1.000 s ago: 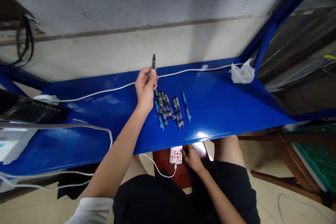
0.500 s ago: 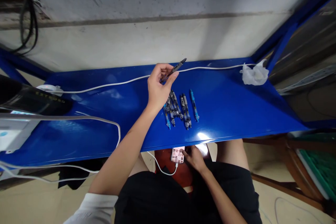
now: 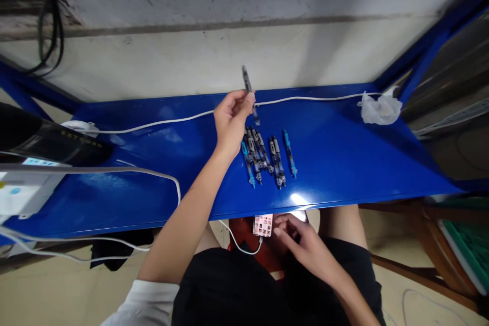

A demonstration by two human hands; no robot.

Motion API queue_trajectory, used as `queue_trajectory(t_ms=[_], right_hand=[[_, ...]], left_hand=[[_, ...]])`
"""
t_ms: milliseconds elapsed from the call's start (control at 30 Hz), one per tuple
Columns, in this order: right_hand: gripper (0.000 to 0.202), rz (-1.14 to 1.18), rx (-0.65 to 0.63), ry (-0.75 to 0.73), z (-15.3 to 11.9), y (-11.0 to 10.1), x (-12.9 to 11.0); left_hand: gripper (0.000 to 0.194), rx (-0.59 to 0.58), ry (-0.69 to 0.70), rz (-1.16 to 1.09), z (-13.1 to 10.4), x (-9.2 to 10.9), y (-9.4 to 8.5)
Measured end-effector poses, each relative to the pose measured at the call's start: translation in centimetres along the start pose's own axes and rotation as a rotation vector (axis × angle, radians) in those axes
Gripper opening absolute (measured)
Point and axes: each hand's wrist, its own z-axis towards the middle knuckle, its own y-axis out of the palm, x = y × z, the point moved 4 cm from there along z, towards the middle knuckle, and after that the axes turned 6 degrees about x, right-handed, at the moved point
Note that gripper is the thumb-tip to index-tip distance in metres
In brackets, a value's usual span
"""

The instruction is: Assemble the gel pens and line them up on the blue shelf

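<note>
My left hand (image 3: 231, 122) is closed on a grey pen (image 3: 247, 80), pinched between thumb and fingers above the back of the blue table. The pen stands nearly upright, its tip end blurred. Below and to the right lie several grey-and-clear pens (image 3: 275, 158) in a loose group, with a blue pen (image 3: 247, 163) at the group's left side. Another blue pen (image 3: 290, 155) lies apart on the right. Under the table's front edge, my right hand (image 3: 301, 242) hovers with loosely bent fingers, thumb and forefinger apart. It is beside a pink patterned phone (image 3: 264, 225) and appears to hold nothing.
A white cable (image 3: 164, 121) runs along the back of the blue table (image 3: 351, 158). A crumpled plastic bag (image 3: 380, 108) sits at the back right. On the left are a black cylindrical object (image 3: 80, 138) and a white box (image 3: 30, 188). A charging cable (image 3: 244, 252) leads to the phone.
The grey pen has turned from slanting right to nearly upright in my left hand. My right hand has moved right, off the phone's edge, and shows more fully.
</note>
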Motion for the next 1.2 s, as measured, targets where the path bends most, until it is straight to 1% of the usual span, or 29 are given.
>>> queue_trajectory(t_ms=[33,67,100,133,167,200,233,267,300,333,367,400,433,467,500,533,600,733,800,933,1100,1133,1200], right_hand=[[0.022,0.058,-0.055,-0.060,-0.4,-1.3,-2.9],[0.019,0.110,-0.077,-0.136,-0.4,-2.6,-5.7],[0.016,0.140,-0.067,-0.214,0.1,-4.1,-8.2],[0.013,0.140,-0.013,-0.292,1.2,-5.5,-10.4],[0.010,0.111,0.095,-0.370,2.8,-7.0,-12.3],[0.011,0.067,0.235,-0.435,4.9,-8.4,-13.8],[0.017,0.028,0.346,-0.485,7.4,-9.5,-15.0],[0.027,0.001,0.420,-0.557,10.1,-10.3,-16.0],[0.038,-0.029,0.452,-0.616,13.1,-10.7,-16.9],[0.045,-0.057,0.426,-0.659,16.1,-10.8,-17.5],[0.049,-0.069,0.352,-0.691,18.9,-10.6,-18.0],[0.053,-0.075,0.236,-0.707,21.5,-10.1,-18.3],[0.056,-0.080,0.102,-0.702,23.6,-9.5,-18.4],[0.060,-0.075,0.034,-0.701,25.1,-9.0,-18.4],[0.062,-0.061,0.024,-0.714,26.2,-8.7,-18.4],[0.063,-0.051,0.035,-0.732,26.8,-8.5,-18.3],[0.063,-0.047,0.107,-0.776,26.9,-8.2,-18.0],[0.059,-0.108,0.209,-0.821,25.6,-8.2,-17.2],[0.057,-0.135,0.238,-0.825,25.2,-8.4,-16.8],[0.054,-0.172,0.239,-0.833,25.2,-8.4,-16.2],[0.049,-0.230,0.235,-0.869,25.0,-7.9,-16.1],[0.047,-0.240,0.237,-0.875,24.9,-7.8,-16.1],[0.043,-0.247,0.249,-0.890,24.8,-7.9,-16.2]], left_hand=[[0.018,-0.012,-0.043,-0.041,0.1,-0.2,0.0],[0.020,-0.024,-0.083,-0.075,0.2,-0.4,0.0],[0.021,-0.037,-0.120,-0.103,0.3,-0.5,0.1],[0.022,-0.050,-0.154,-0.126,0.3,-0.6,0.1],[0.022,-0.065,-0.180,-0.145,0.3,-0.6,0.2],[0.022,-0.082,-0.199,-0.159,0.3,-0.7,0.2],[0.022,-0.101,-0.209,-0.169,0.2,-0.8,0.3],[0.022,-0.118,-0.211,-0.173,0.2,-0.9,0.3],[0.023,-0.133,-0.207,-0.169,0.2,-1.0,0.3],[0.024,-0.143,-0.198,-0.158,0.2,-1.1,0.3],[0.025,-0.146,-0.184,-0.142,0.3,-1.3,0.2],[0.025,-0.140,-0.169,-0.123,0.4,-1.5,0.1],[0.026,-0.127,-0.152,-0.105,0.5,-1.6,-0.1],[0.026,-0.111,-0.135,-0.090,0.6,-1.7,-0.2],[0.026,-0.095,-0.119,-0.078,0.8,-1.8,-0.4],[0.026,-0.082,-0.107,-0.071,0.9,-1.8,-0.6],[0.026,-0.081,-0.103,-0.068,1.2,-1.7,-0.8],[0.029,-0.133,-0.166,-0.110,1.3,-1.4,-0.5],[0.029,-0.137,-0.190,-0.118,1.1,-1.4,-0.1],[0.028,-0.095,-0.190,-0.076,0.6,-1.9,0.3],[0.034,0.022,-0.126,0.022,1.0,-2.4,-0.8],[0.034,0.030,-0.120,0.019,1.1,-2.4,-0.9],[0.032,-0.007,-0.130,-0.028,1.1,-2.2,-1.0]])
